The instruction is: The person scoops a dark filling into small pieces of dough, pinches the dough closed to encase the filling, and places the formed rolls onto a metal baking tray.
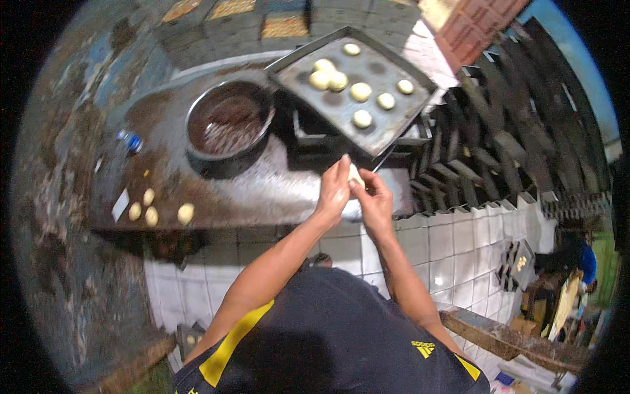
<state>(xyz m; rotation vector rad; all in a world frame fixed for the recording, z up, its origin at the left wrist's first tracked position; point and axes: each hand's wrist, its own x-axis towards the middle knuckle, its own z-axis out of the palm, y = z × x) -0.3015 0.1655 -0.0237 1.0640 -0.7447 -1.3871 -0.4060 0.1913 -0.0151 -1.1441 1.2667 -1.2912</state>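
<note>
Between my two hands, over the table's front edge, is a pale piece of dough. My left hand lies along its left side with the fingers pressed together, pointing away from me. The fingers and thumb of my right hand pinch it from the right. Just beyond my hands, a dark rectangular baking tray rests tilted on other trays. Several round dough balls sit on it, three of them touching one another. Left of it stands a round metal bowl with a dark brown filling inside.
At the table's front left lie several dough pieces beside a small white card. A plastic bottle with a blue label lies behind them. Stacked dark trays crowd the right side. A wooden beam stands at lower right.
</note>
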